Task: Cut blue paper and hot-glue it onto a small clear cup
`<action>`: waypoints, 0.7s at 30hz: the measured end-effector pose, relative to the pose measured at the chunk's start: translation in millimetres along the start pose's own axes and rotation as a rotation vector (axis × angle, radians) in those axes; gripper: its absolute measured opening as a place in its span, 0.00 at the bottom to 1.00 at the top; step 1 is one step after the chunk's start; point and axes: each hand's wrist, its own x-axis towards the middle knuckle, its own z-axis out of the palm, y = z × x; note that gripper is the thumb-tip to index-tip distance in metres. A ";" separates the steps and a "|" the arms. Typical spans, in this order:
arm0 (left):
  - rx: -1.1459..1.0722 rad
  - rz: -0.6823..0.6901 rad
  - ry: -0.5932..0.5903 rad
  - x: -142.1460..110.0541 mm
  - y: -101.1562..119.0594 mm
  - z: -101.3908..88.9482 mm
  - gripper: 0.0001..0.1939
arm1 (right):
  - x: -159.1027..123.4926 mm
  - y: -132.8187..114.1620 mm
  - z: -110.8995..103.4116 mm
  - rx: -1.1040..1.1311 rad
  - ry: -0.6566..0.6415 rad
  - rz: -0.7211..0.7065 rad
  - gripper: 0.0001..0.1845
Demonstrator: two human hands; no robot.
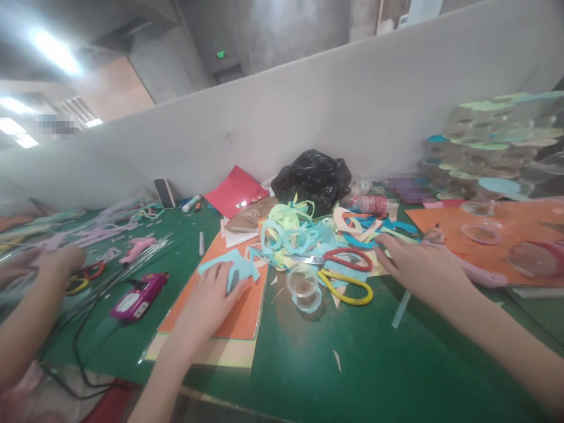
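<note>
Left hand [209, 301], open over blue paper [236, 257], light pressure advisable; right hand [409, 261] near red scissors [326, 256], grasp unclear.

Craft workshop: shared green worktable [361, 364], scissors [346, 276], paper scraps [295, 232], glue gun [137, 249].
</note>
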 end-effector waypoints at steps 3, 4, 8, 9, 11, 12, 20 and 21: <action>-0.055 -0.075 0.013 -5.0 -4.2 23.6 0.23 | -0.1 -5.8 -2.8 -0.038 0.029 -0.046 0.19; -0.060 -0.082 0.026 -5.1 -3.6 27.5 0.22 | -0.3 -6.9 -3.1 -0.025 0.035 -0.058 0.19; -0.027 -0.076 0.118 -5.4 0.9 25.3 0.19 | -2.2 -6.3 -3.5 -0.011 0.029 -0.098 0.22; -0.018 -0.083 0.142 -6.1 1.0 23.0 0.18 | -2.6 -5.6 -3.5 -0.019 0.026 -0.104 0.23; -0.012 -0.099 0.197 -8.2 -1.1 19.7 0.17 | -3.3 -4.6 -3.7 -0.028 0.037 -0.120 0.23; -0.016 -0.097 0.230 -9.2 -3.3 19.1 0.17 | -3.6 -4.7 -3.6 -0.027 0.054 -0.128 0.23; -0.039 0.043 0.313 -7.8 -15.4 25.6 0.18 | -5.7 -23.4 -3.4 0.125 0.143 -0.305 0.21; -0.035 0.039 0.326 -7.0 -14.5 23.8 0.18 | -5.1 -25.9 -3.9 0.153 0.145 -0.328 0.20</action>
